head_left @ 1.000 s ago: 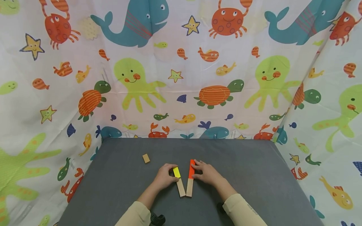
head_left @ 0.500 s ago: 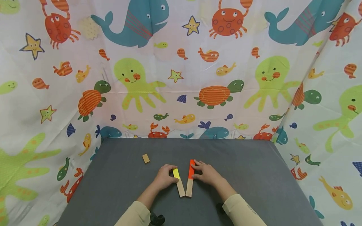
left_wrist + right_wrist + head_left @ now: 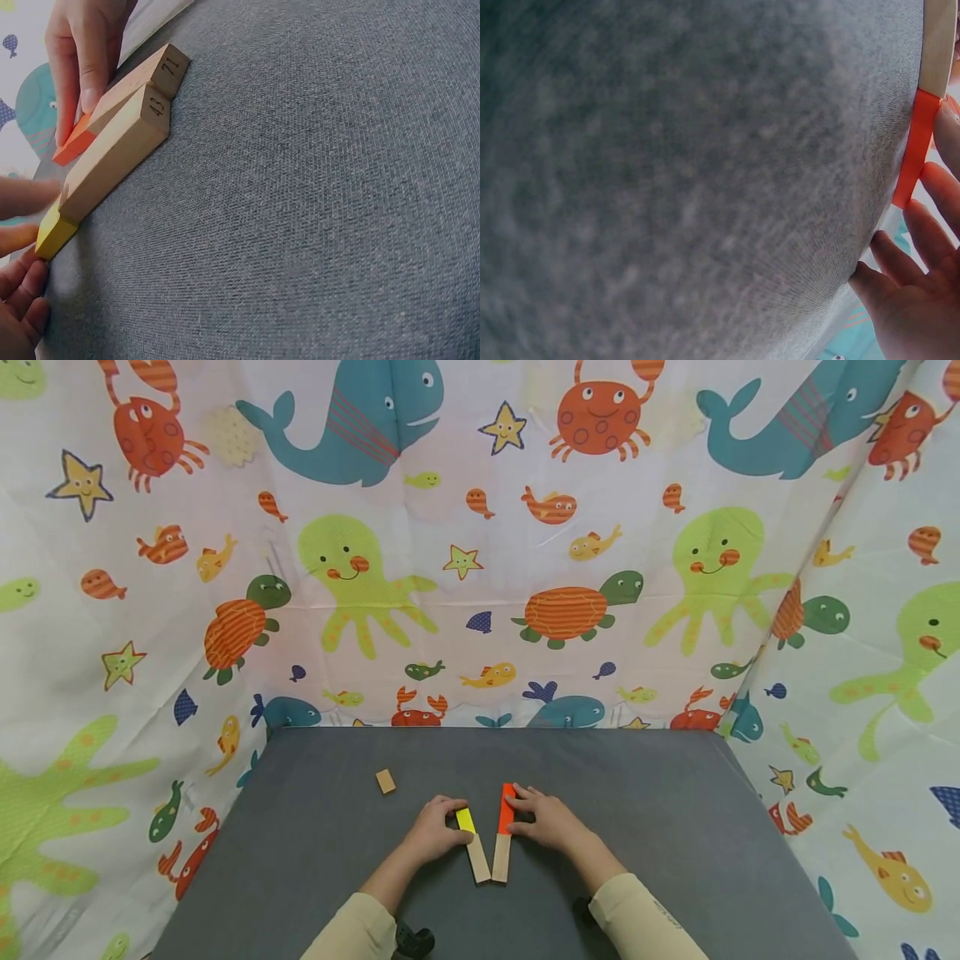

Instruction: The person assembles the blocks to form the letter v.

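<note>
In the head view two rows of blocks form a narrow V that meets at the near end. The left row has a yellow block (image 3: 466,821) beyond a plain wooden block (image 3: 477,860) stamped 43. An orange-red block (image 3: 506,810) lies beyond another plain wooden block (image 3: 501,862), stamped 71, in the right row. My left hand (image 3: 433,829) holds the yellow block between thumb and fingers. With thumb and fingertips, my right hand (image 3: 551,821) holds the orange-red block along its right side; the right wrist view shows several fingertips close to it.
A small plain wooden block (image 3: 386,781) lies apart, farther back on the left. Grey cloth covers the table (image 3: 645,810). A curtain (image 3: 450,610) printed with sea animals hangs behind and along both sides. Black wrist gear (image 3: 415,941) shows below the left sleeve.
The yellow block has turned very slightly and sits closer in line with the plain block behind it. The head view has shifted a little; the right hand looks still.
</note>
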Action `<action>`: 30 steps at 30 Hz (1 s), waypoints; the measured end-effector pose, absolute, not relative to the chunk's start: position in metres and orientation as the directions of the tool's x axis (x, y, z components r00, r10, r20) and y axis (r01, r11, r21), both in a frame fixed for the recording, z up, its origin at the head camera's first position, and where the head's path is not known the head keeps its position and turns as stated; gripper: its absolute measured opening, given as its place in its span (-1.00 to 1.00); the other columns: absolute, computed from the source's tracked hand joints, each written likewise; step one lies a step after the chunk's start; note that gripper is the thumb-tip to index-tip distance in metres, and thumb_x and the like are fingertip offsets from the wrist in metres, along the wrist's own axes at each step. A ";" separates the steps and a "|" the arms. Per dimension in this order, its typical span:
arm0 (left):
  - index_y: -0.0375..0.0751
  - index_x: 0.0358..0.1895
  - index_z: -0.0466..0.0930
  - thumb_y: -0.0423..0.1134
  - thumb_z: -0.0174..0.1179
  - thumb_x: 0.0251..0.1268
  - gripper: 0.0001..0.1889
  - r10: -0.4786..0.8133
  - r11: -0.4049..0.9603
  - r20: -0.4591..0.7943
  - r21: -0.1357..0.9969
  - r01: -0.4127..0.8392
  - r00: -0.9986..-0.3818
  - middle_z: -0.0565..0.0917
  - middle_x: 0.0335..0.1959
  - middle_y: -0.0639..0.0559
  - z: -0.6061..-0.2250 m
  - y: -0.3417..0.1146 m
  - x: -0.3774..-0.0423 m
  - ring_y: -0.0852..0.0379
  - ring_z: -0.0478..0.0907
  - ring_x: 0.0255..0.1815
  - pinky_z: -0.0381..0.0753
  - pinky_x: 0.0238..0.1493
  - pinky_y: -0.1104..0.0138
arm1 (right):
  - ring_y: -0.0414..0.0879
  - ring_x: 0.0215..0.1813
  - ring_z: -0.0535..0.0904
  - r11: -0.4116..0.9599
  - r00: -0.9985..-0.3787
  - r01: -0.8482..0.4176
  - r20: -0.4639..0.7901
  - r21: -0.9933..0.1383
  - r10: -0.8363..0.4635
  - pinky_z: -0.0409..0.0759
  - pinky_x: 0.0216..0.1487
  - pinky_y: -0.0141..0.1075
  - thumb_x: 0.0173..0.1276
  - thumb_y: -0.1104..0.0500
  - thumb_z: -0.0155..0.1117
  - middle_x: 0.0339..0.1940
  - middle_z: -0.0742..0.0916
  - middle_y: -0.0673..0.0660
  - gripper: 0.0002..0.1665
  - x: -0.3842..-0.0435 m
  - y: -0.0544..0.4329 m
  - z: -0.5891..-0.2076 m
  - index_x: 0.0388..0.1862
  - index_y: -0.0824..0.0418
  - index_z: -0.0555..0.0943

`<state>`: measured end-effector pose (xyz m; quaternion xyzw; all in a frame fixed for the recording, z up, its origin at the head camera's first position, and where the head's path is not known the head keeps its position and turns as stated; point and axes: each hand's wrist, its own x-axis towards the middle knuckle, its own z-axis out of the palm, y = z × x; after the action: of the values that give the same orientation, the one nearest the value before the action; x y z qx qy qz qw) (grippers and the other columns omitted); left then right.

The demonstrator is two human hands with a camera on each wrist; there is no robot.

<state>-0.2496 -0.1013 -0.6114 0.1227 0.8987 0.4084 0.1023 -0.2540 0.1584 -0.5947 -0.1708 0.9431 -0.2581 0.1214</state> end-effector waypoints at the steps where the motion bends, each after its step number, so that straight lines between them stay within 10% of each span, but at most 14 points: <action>1: -0.18 0.28 0.60 -0.18 0.44 0.17 -0.44 0.302 0.636 -0.086 0.760 0.133 -0.949 0.55 0.13 -0.08 -0.611 -0.102 -0.250 -0.02 0.48 0.12 0.51 0.21 -0.02 | 0.23 0.59 0.20 0.809 -0.912 -0.260 -0.142 -0.528 -0.385 0.26 0.46 0.24 0.35 -0.17 0.36 0.61 0.33 0.03 -0.24 -0.254 0.158 -0.594 0.49 -0.06 0.43; 30: -0.25 0.20 0.61 -0.29 0.35 0.28 -0.58 0.269 0.566 0.017 0.806 0.172 -0.963 0.59 -0.10 -0.05 -0.612 -0.112 -0.255 0.08 0.50 -0.10 0.53 -0.04 0.15 | 0.23 0.60 0.18 0.807 -0.911 -0.272 -0.129 -0.525 -0.391 0.25 0.46 0.23 0.36 -0.14 0.37 0.61 0.31 0.06 -0.25 -0.253 0.158 -0.595 0.49 -0.03 0.44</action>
<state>-0.2554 -0.1122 -0.6122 0.1248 0.8832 0.4489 0.0540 -0.2535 0.1579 -0.5954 -0.1757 0.9433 -0.2566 0.1164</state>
